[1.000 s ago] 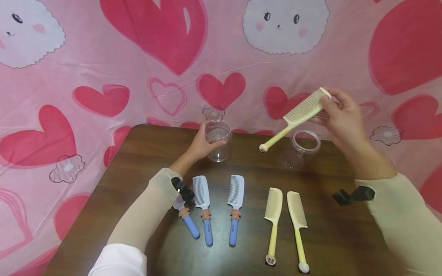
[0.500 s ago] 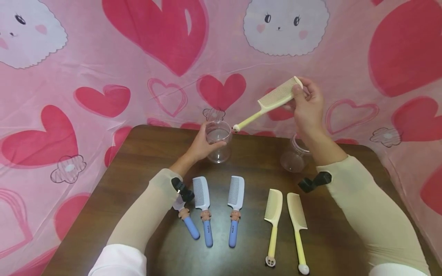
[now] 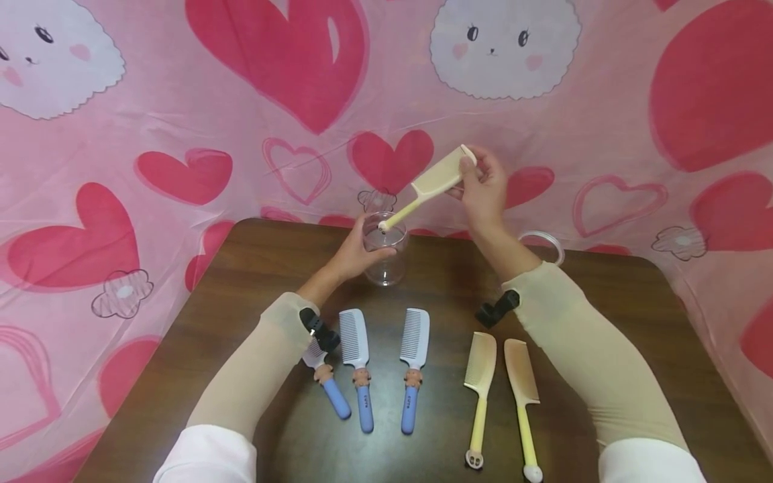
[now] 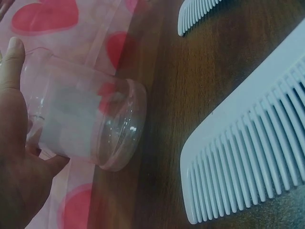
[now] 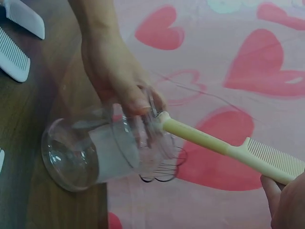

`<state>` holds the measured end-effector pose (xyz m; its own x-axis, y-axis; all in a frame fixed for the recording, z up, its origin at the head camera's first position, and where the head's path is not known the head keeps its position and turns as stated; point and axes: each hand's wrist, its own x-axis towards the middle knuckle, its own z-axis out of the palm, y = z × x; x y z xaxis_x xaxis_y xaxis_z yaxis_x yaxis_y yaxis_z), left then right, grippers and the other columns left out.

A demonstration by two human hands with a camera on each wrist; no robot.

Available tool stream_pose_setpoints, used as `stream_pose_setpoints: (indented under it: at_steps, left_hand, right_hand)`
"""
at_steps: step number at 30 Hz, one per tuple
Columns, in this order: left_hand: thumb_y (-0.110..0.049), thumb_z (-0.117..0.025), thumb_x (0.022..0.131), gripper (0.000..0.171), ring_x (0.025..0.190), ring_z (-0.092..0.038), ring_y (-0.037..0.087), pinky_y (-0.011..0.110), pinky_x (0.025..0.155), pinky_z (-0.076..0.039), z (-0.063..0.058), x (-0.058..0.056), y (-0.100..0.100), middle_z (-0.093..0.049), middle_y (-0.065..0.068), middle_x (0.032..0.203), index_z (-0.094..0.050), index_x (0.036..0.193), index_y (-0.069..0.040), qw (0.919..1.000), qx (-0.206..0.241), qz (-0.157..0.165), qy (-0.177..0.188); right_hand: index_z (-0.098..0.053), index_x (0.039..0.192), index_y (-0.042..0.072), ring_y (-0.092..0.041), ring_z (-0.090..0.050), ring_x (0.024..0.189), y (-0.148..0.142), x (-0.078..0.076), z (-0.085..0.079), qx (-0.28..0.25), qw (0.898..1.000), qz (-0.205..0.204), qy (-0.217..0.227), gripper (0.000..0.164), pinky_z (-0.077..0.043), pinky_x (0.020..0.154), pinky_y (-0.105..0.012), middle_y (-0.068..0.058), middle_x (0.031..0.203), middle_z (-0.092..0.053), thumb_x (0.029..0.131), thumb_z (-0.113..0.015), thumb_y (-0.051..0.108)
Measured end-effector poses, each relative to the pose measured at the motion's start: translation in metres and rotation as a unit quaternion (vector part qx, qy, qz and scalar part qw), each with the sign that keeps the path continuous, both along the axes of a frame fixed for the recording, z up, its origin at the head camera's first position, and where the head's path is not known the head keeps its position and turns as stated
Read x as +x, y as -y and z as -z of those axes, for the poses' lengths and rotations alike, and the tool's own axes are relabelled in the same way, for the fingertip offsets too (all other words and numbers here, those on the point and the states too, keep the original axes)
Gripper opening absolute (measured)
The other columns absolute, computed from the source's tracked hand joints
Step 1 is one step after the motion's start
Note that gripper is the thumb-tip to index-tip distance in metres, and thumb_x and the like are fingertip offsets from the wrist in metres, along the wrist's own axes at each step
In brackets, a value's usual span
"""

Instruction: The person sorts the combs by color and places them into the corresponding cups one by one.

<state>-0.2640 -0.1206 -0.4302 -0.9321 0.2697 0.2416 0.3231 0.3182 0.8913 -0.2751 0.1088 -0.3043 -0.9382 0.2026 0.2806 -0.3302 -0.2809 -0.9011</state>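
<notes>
My left hand [image 3: 350, 255] grips a clear jar [image 3: 386, 270] around its upper part, fingers behind and thumb across the front. The jar stands upright near the table's far edge. With my right hand [image 3: 488, 194] I pinch a pale yellow comb [image 3: 436, 178] by the end of its toothed head. The comb slants down to the left, and the white animal-face tip of its handle is right at the jar's mouth. In the right wrist view the yellow handle [image 5: 195, 137] points at the jar's rim, close to my left thumb.
Three blue-handled combs [image 3: 408, 396] lie front left, one partly under my left wrist strap. Two more yellow combs [image 3: 477, 422] lie front right. A second clear jar's rim [image 3: 557, 247] shows behind my right forearm. A pink heart-patterned cloth [image 3: 241, 87] hangs behind the table [image 3: 628, 322].
My right hand has carried the yellow comb leftward, from above the second jar to the mouth of the held jar. The left hand and its jar have stayed in place.
</notes>
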Motion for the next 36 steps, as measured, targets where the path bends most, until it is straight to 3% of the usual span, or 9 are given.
stream_pose_setpoints:
  at_steps: [7,13,18,21,26,32,36]
  left_hand:
    - [-0.004,-0.083,0.084,0.084,0.141,-0.043,0.032,0.042,0.118,-0.035,0.0,-0.001,0.0,-0.046,0.022,0.149,-0.03,0.148,0.001,0.9999,0.01,0.005,0.005]
    - [0.0,-0.083,0.083,0.083,0.142,-0.042,0.032,0.043,0.119,-0.034,0.002,-0.001,-0.001,-0.047,0.021,0.149,-0.03,0.147,0.002,0.9993,0.03,0.019,-0.011]
    - [0.002,-0.081,0.084,0.08,0.141,-0.043,0.032,0.051,0.116,-0.035,0.002,-0.001,-0.001,-0.05,0.022,0.145,-0.031,0.146,0.001,0.998,0.053,0.032,-0.012]
    - [-0.002,-0.082,0.084,0.08,0.14,-0.044,0.032,0.053,0.112,-0.041,0.002,-0.001,-0.001,-0.05,0.021,0.145,-0.031,0.147,0.0,0.9988,0.042,0.023,-0.002]
    - [-0.008,-0.082,0.086,0.084,0.14,-0.043,0.032,0.047,0.107,-0.047,-0.002,-0.001,-0.001,-0.046,0.021,0.148,-0.028,0.15,-0.002,0.9997,0.018,0.013,0.013]
    - [-0.008,-0.082,0.086,0.083,0.143,-0.04,0.03,0.046,0.109,-0.045,0.0,-0.001,-0.002,-0.043,0.019,0.152,-0.029,0.15,-0.003,0.9995,0.019,0.016,0.02]
    - [-0.005,-0.081,0.086,0.081,0.144,-0.039,0.029,0.047,0.111,-0.044,0.003,-0.002,-0.002,-0.044,0.019,0.152,-0.029,0.149,-0.002,0.9991,0.031,0.024,0.015]
  right_hand:
    - [-0.062,0.13,-0.001,-0.014,-0.072,0.079,0.021,-0.007,0.017,0.02,0.999,-0.008,0.049,0.028,-0.062,0.067,-0.031,-0.015,0.106,-0.067,0.103,-0.057,0.005]
    - [-0.06,0.134,-0.004,-0.014,-0.071,0.084,0.034,-0.006,0.033,0.084,0.995,-0.009,0.057,0.032,-0.062,0.075,-0.037,-0.024,0.115,-0.067,0.104,-0.057,0.007]
    - [-0.061,0.133,-0.005,-0.014,-0.07,0.082,0.04,-0.004,0.043,0.112,0.992,-0.003,0.06,0.031,-0.062,0.072,-0.035,-0.027,0.115,-0.068,0.104,-0.057,0.007]
    - [-0.062,0.132,-0.005,-0.012,-0.068,0.08,0.042,-0.003,0.046,0.117,0.991,-0.011,0.066,0.031,-0.062,0.072,-0.034,-0.026,0.113,-0.067,0.104,-0.057,0.007]
    - [-0.062,0.132,-0.004,-0.009,-0.067,0.078,0.044,-0.002,0.051,0.127,0.989,-0.029,0.076,0.032,-0.062,0.073,-0.032,-0.026,0.114,-0.067,0.103,-0.058,0.009]
    - [-0.062,0.135,-0.002,-0.01,-0.067,0.077,0.042,0.001,0.057,0.156,0.982,-0.053,0.093,0.035,-0.06,0.063,-0.027,-0.026,0.122,-0.067,0.103,-0.06,0.013]
    - [-0.062,0.134,-0.003,-0.013,-0.068,0.086,0.04,0.002,0.06,0.17,0.978,-0.069,0.096,0.035,-0.062,0.076,-0.034,-0.026,0.122,-0.067,0.104,-0.059,0.015]
